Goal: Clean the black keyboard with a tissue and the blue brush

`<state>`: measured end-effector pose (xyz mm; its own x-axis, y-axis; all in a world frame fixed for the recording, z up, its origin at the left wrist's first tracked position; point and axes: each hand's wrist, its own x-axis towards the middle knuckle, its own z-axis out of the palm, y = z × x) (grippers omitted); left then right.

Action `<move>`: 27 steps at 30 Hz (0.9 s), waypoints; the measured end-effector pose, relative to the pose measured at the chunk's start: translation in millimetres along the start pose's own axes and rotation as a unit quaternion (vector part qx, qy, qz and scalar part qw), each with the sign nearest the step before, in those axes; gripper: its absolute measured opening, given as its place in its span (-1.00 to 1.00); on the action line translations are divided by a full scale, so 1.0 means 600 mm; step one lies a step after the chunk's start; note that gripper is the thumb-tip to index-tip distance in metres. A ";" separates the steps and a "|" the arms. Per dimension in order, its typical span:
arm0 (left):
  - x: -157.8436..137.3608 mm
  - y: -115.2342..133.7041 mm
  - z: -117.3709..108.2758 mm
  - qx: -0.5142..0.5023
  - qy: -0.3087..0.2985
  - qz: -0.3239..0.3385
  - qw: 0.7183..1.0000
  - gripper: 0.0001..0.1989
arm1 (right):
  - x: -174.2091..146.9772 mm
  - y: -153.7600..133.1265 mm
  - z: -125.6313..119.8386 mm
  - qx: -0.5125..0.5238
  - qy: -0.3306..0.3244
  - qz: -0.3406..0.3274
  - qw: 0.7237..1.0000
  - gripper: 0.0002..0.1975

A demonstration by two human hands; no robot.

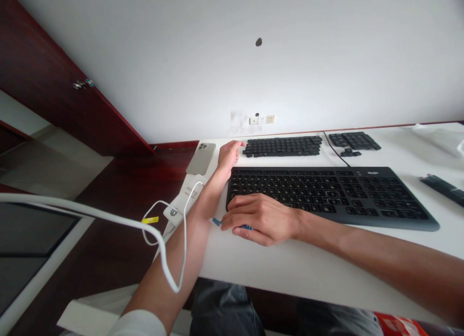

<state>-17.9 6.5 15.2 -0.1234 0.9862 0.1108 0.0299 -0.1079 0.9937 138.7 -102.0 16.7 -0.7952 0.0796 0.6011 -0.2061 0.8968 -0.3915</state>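
The black keyboard (409, 221) lies on the white table, its keycaps off and its square switch sockets bare. Behind it, the loose black keycaps (282, 146) are laid out in rows. My left hand (228, 156) rests on the table at the left end of these rows. Its index finger reaches out to the end keycaps, and the other fingers are bent and partly hidden. In front of the keyboard's left part, my right hand (263, 219) is closed on a slim blue tool (216, 222) with a pale tip pointing left. Its exact kind is covered by the fingers.
A phone (201, 158) and a white power strip (176, 211) lie along the table's left edge. White cable (108, 220) loops across my left forearm. More keycaps (353, 140) sit at the back right, near a black object (444, 188) and crumpled plastic (444, 138).
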 end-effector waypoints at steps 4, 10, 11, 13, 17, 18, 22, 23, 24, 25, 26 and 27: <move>-0.002 0.010 0.004 0.010 0.013 -0.008 1.000 -0.76 | 0.001 -0.003 0.004 -0.005 0.007 -0.012 1.000 -0.70; -0.001 0.007 0.003 0.003 0.009 -0.016 1.000 -0.79 | 0.001 -0.004 0.005 0.005 -0.014 -0.012 1.000 -0.72; -0.001 0.007 0.003 0.007 0.012 -0.018 1.000 -0.80 | 0.002 -0.004 0.005 0.012 -0.021 -0.013 1.000 -0.72; -0.001 0.005 0.002 0.008 0.012 -0.017 1.000 -0.80 | 0.001 -0.004 0.007 0.010 -0.022 -0.011 1.000 -0.72; 0.001 -0.001 -0.001 -0.014 -0.001 -0.004 1.000 -0.83 | -0.001 0.005 -0.005 -0.031 0.009 0.012 0.999 -0.72; 0.001 -0.003 -0.001 -0.018 -0.002 -0.005 1.000 -0.84 | -0.002 0.011 -0.014 -0.039 0.016 0.027 0.999 -0.73; 0.005 -0.009 0.000 -0.022 0.007 -0.021 1.000 -0.87 | -0.015 0.060 -0.072 0.021 0.091 0.211 0.973 -0.72; 0.007 -0.011 0.000 -0.026 0.007 -0.026 0.999 -0.87 | -0.021 0.077 -0.089 0.077 0.138 0.281 0.946 -0.72; 0.008 -0.012 0.001 -0.031 0.007 -0.031 0.999 -0.87 | -0.029 0.094 -0.104 0.140 0.191 0.340 0.910 -0.73; 0.009 -0.014 0.001 -0.037 0.007 -0.036 0.999 -0.87 | -0.038 0.111 -0.117 0.208 0.206 0.388 0.874 -0.74; 0.010 -0.016 0.001 -0.043 0.008 -0.040 0.998 -0.86 | -0.048 0.126 -0.128 0.269 0.198 0.423 0.842 -0.73; 0.011 -0.017 0.001 -0.048 0.010 -0.043 0.998 -0.86 | -0.057 0.138 -0.136 0.314 0.216 0.439 0.813 -0.72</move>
<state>-18.2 14.3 5.6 -0.1422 0.9895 0.0249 -0.0757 -0.0360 0.9965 195.3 5.1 20.8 -0.5466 0.8368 0.0325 -0.0247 0.0227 -0.9994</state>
